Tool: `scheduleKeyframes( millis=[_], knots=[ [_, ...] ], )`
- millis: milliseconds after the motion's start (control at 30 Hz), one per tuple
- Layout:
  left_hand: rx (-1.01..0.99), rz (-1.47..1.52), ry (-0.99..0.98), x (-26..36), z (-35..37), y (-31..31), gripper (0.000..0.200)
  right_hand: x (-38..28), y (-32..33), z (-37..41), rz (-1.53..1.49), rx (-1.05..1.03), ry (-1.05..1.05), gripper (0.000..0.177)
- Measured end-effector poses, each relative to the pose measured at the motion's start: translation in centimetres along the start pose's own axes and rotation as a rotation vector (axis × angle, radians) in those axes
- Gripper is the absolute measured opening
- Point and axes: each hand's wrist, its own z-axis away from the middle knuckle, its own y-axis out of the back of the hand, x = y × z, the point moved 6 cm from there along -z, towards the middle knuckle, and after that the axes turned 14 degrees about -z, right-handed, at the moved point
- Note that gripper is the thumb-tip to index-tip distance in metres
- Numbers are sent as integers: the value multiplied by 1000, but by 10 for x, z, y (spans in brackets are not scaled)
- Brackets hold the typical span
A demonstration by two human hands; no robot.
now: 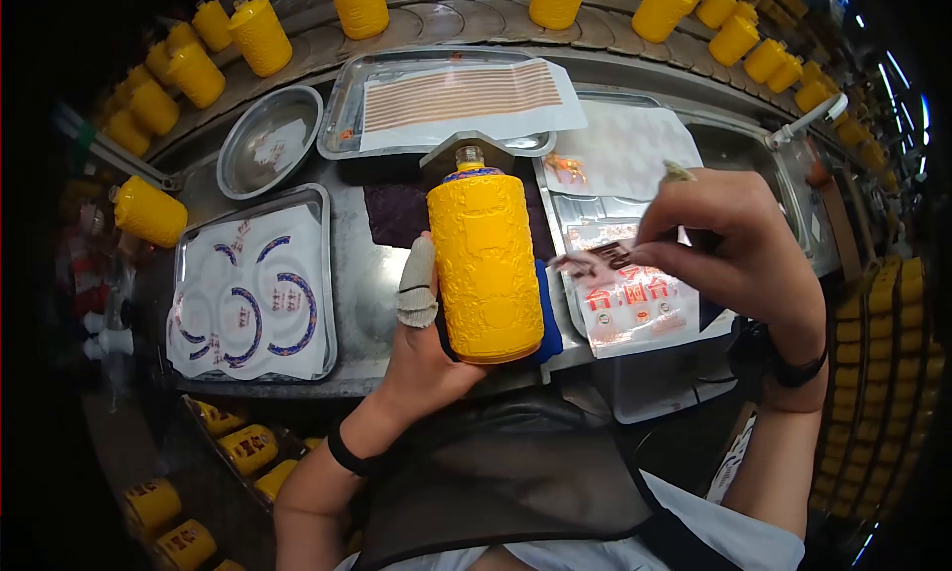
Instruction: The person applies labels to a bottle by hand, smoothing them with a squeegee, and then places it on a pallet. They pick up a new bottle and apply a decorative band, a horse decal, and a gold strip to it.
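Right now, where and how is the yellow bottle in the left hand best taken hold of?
The yellow bottle is probably best gripped low on its body, from the left, where the left hand holds it: the broad, embossed body offers plenty to grip, and its front stays uncovered. The narrow neck offers less.

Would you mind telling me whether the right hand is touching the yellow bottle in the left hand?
Apart. In the head view, the right hand is right of the yellow bottle, with a visible gap between them.
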Motion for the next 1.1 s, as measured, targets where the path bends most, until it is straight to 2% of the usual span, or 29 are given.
scheduleKeyframes(
  millis=[67, 100, 133, 233, 267, 400, 600, 733, 833, 900, 967, 1000, 1100],
  knots=[
    [-48, 57, 51, -8, 2, 4, 113, -20, -15, -23, -73, -103, 66, 11],
    [-81, 118, 97, -16, 5, 10, 111, -21, -30, -41, -62, -187, 153, 11],
    [-115, 181, 148, -22, 6, 12, 109, -17, -38, -51, 9, -183, 159, 10],
    [56, 843, 462, -29, -7, 8, 103, 3, -52, -72, 129, -201, 155, 11],
    [64, 774, 480, -27, -14, 7, 93, 10, -55, -77, 154, -210, 151, 12],
    [126, 596, 452, -20, -25, -3, 78, 24, -62, -89, 166, -236, 137, 10],
    [179, 568, 452, -12, -22, -9, 77, 37, -70, -97, 57, -166, 142, 15],
    [167, 658, 488, -9, -21, -14, 76, 54, -55, -86, 24, 228, 75, 17],
    [176, 758, 504, -13, -21, -10, 76, 72, -57, -49, -218, 238, -250, 20],
    [177, 828, 558, -22, -20, -9, 76, 91, -81, -17, -529, 180, -409, 30],
    [161, 844, 567, -24, -24, -8, 76, 95, -104, 2, -688, 118, -531, 38],
    [152, 851, 570, -24, -24, -9, 76, 87, -111, 5, -816, 133, -559, 42],
    [149, 819, 575, -23, -22, -11, 76, 95, -117, 8, -764, 146, -531, 44]
  ],
)
